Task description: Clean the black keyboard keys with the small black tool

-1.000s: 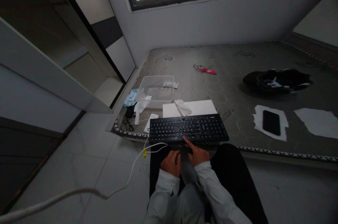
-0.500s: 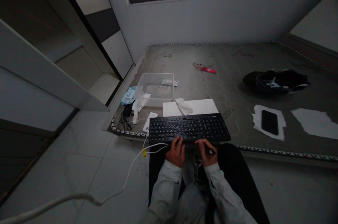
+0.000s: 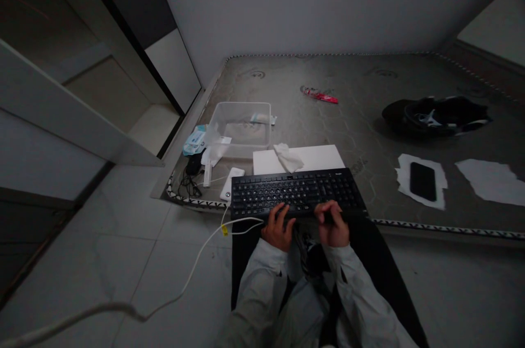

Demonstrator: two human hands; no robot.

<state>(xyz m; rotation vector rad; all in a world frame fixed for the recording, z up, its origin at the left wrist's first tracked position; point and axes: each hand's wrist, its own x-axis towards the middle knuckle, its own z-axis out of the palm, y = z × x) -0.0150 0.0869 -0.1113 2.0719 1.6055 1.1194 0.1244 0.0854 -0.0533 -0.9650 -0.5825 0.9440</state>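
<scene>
A black keyboard (image 3: 295, 190) lies across the mattress edge and reaches over my knees. My left hand (image 3: 279, 227) is at its near edge, fingers spread and fingertips on the lower keys. To the right, my right hand (image 3: 333, 225) is closed at the keyboard's near right side. A dark, slim object shows between its thumb and fingers; its kind is too dim to make out. Behind the keyboard is a flat white board or box (image 3: 320, 155), with a crumpled white tissue (image 3: 288, 157) on top.
A clear plastic bin (image 3: 240, 145) stands at the back left, beside a blue-and-white packet (image 3: 194, 140), black cables and a white device (image 3: 232, 184). A white cable (image 3: 197, 266) crosses the left side. A phone (image 3: 423, 181), a black bag-like item (image 3: 437, 118) and a red packet (image 3: 324, 97) lie on the mattress.
The view has tilted down. My right hand has shifted right along the keyboard's near edge and turned, fingers curled. My left hand stays at the near edge, its thumb further out.
</scene>
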